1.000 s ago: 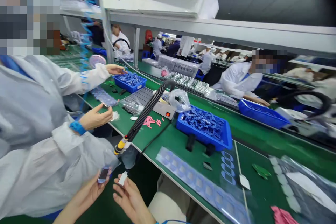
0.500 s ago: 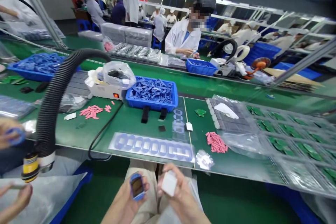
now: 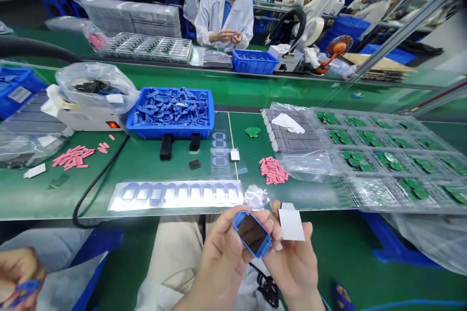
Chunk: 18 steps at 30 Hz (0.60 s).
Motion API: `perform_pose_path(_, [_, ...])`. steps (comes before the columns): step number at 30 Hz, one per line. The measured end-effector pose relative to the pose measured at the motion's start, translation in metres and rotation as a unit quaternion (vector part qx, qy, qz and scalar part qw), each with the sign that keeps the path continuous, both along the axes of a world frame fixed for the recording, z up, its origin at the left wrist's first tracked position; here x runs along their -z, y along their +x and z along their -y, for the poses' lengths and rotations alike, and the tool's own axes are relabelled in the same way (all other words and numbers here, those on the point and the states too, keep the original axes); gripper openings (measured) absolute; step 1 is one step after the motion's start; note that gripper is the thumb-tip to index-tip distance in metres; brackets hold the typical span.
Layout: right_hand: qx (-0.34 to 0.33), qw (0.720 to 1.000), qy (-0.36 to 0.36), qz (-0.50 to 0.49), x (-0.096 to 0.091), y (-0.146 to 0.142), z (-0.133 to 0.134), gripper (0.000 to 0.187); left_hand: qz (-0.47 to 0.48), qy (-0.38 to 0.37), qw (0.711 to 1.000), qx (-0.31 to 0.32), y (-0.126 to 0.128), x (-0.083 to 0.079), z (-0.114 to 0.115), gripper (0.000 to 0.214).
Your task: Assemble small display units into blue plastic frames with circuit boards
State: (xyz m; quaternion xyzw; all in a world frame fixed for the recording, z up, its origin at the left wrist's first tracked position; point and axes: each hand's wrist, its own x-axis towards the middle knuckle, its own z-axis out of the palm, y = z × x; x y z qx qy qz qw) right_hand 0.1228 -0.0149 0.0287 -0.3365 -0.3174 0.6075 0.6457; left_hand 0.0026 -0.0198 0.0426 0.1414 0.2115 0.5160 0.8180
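L hand (image 3: pixel 221 257): fingers closed, gripping blue-framed rect. part (image 3: pixel 252 234), dark face up, at fingertips. R hand (image 3: pixel 292 260): fingers closed on white rect. sheet (image 3: pixel 291 223), just beside part. Clear film scrap (image 3: pixel 256 197) just above fingers, on green bench (image 3: pixel 248 172). Blue tray of blue frames (image 3: pixel 170 112) further ahead.
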Motion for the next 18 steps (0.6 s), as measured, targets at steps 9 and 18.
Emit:
perform_pose_path(9, [0.039, 0.997, 0.022, 0.06, -0.003, 0.012, 0.005, 0.034, 0.023, -0.029, 0.999, 0.003, 0.013, -0.007, 0.001, 0.026])
perform_pose_path(18, [0.138, 0.814, 0.283, 0.489, -0.021, 0.03, 0.015, 0.022, -0.057, 0.047, 0.996, -0.049, 0.006, 0.004, 0.005, 0.027])
